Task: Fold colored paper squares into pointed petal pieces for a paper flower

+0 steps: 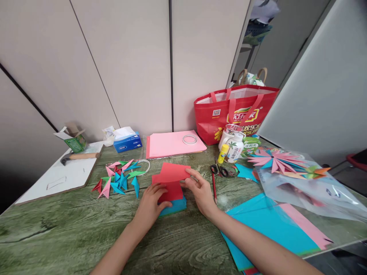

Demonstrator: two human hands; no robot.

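Note:
Near the table's middle sits a small stack of cut paper, with a red sheet (172, 191) lying on blue sheets (178, 206). My left hand (149, 202) holds the stack at its left side, fingers curled over the red paper and thumb by the blue layer. Between the thumb and fingers of my right hand (199, 188) is the right edge of another red paper piece (173, 172). This piece is slightly raised and turned above the stack. Left of the stack lie several folded paper points (120, 181) in blue, pink, red and green.
Scissors (219, 170), a red pencil (214, 187) and a yellow glue stick (223, 154) are to the right. Large blue sheets (266, 225) lie under my right forearm. Behind stand pink paper (169, 145), a tissue box (127, 142) and a red bag (209, 118). A hammer (83, 156) rests at left.

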